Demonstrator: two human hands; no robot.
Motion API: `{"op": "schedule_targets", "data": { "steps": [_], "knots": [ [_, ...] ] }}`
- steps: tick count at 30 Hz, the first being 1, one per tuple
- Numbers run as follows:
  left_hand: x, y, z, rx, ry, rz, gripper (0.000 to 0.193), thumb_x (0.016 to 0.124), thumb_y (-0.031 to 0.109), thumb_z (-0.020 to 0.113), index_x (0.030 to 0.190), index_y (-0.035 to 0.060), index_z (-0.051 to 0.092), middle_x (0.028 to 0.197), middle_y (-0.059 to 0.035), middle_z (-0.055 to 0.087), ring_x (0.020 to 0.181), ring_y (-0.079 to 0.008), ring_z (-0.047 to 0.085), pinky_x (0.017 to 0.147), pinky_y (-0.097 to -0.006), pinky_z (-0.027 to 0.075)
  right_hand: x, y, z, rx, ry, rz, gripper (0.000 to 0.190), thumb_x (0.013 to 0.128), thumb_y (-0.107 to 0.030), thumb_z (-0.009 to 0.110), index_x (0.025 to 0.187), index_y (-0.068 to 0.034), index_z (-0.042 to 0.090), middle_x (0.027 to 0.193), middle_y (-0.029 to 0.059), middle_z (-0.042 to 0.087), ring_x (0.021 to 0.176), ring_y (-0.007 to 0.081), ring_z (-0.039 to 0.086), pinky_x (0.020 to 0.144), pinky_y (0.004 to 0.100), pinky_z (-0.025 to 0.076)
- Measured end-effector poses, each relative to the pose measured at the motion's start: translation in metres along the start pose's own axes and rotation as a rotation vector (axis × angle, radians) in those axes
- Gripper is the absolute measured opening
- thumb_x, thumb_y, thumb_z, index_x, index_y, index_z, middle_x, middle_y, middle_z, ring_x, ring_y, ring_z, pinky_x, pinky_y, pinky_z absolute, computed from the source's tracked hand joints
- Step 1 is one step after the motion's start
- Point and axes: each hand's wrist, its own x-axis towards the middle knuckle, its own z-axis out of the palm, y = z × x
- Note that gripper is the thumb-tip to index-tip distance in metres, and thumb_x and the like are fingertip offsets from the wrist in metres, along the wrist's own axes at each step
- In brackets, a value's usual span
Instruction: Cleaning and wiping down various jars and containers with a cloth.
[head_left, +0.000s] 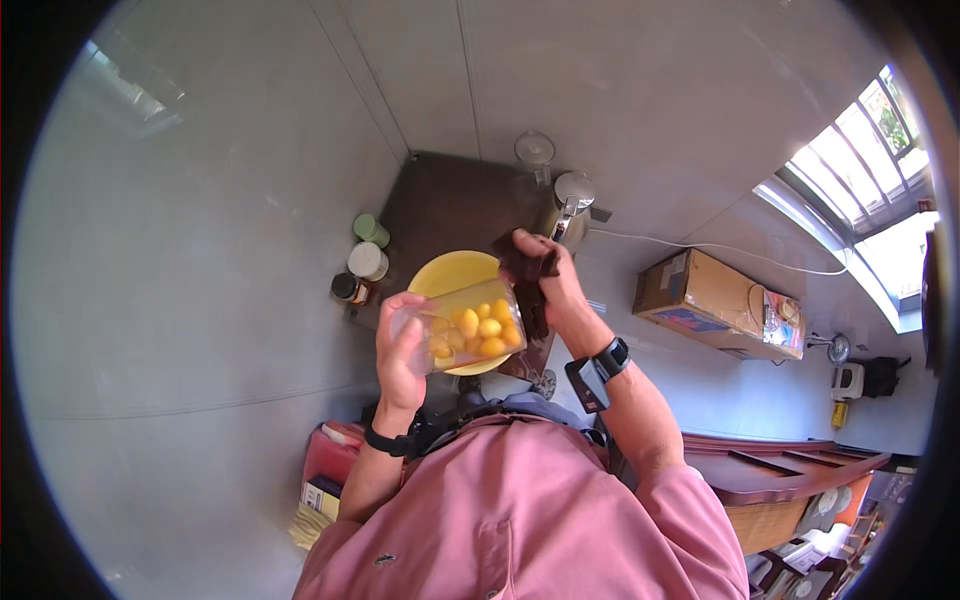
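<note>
A clear plastic container (480, 324) holding several small yellow fruits (490, 328) is tilted on its side in my left hand (402, 352), which grips its left end. Beneath it a round yellow basin (450, 271) shows on the dark brown table. My right hand (553, 276), just right of the container, holds a crumpled dark brown cloth (525, 259) that hangs down beside the container's edge. Whether the cloth touches the container cannot be told.
Behind my right hand stand a metal kettle (574, 191) and an upright clear glass item (535, 150). A green-lidded jar (370, 231), a white-lidded jar (367, 261) and a black-lidded jar (349, 288) line the left edge of the dark table (450, 195). A cardboard box (712, 300) lies to the right.
</note>
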Motion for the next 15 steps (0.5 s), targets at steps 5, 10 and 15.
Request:
{"op": "schedule_targets", "data": {
  "steps": [5,10,15],
  "knots": [
    [0.008,0.0,-0.006,-0.35,0.064,-0.11,0.035,0.102,0.032,0.057,0.128,0.0075,0.055,0.121,-0.0084,0.065,0.117,-0.02,0.06,0.105,-0.0359,0.046,-0.008,-0.012,0.001,0.403,0.193,0.08,0.034,0.106,-0.022,0.043,0.13,-0.003,0.058,0.115,0.0131,0.066,0.097,0.0258,0.064,0.087,0.0404,0.055],
    [0.008,0.0,-0.002,-0.403,0.188,-0.201,0.035,0.103,0.031,0.057,0.128,0.0065,0.056,0.119,-0.0079,0.065,0.116,-0.0204,0.06,0.103,-0.0367,0.046,-0.037,0.008,0.021,-0.679,-0.042,-0.612,0.025,0.1,-0.007,0.047,0.117,0.002,0.063,0.117,0.0132,0.066,0.106,0.027,0.064,0.096,0.0338,0.05],
    [0.016,-0.014,-0.018,-0.14,0.39,0.073,0.035,0.104,0.031,0.055,0.129,0.0056,0.057,0.119,-0.0089,0.065,0.116,-0.0212,0.061,0.102,-0.0387,0.048,-0.073,0.026,0.023,-1.033,-0.08,-0.566,0.022,0.096,-0.008,0.06,0.116,0.002,0.064,0.106,0.0197,0.064,0.1,0.034,0.064,0.087,0.0409,0.051]
  ]
}}
